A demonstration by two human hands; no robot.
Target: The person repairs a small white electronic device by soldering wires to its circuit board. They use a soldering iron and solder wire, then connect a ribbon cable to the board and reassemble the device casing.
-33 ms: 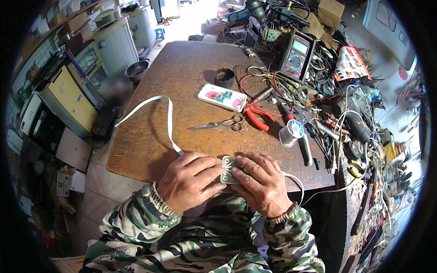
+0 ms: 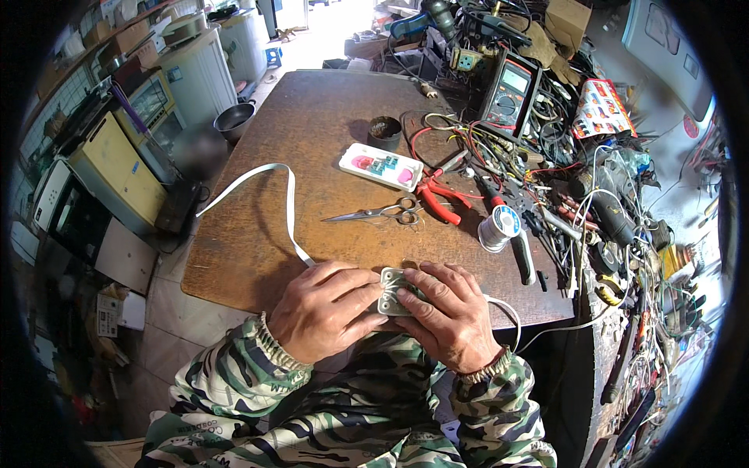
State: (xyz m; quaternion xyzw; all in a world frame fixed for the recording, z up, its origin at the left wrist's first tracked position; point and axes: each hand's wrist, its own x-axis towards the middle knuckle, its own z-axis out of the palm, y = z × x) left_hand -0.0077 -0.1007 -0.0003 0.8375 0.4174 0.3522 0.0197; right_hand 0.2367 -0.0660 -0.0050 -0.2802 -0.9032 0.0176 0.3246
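Close to the table's near edge I hold a small pale plastic casing (image 2: 392, 290) with round holes near its corners. The fingers of my left hand (image 2: 324, 308) close on its left end. My right hand (image 2: 446, 310) grips it from the right, with fingers lying across its top, so much of the casing is hidden. A flat white cable (image 2: 292, 207) runs from my left hand out over the table's left edge. Beside my right hand a white cord (image 2: 511, 312) curves away to the right.
Beyond my hands on the wooden table (image 2: 257, 242) lie scissors (image 2: 382, 212), red-handled pliers (image 2: 443, 201), a white shell with coloured parts (image 2: 381, 167) and a dark round tin (image 2: 384, 134). A solder spool (image 2: 499, 228) stands right. Tangled wires and a multimeter (image 2: 511, 93) crowd the right side.
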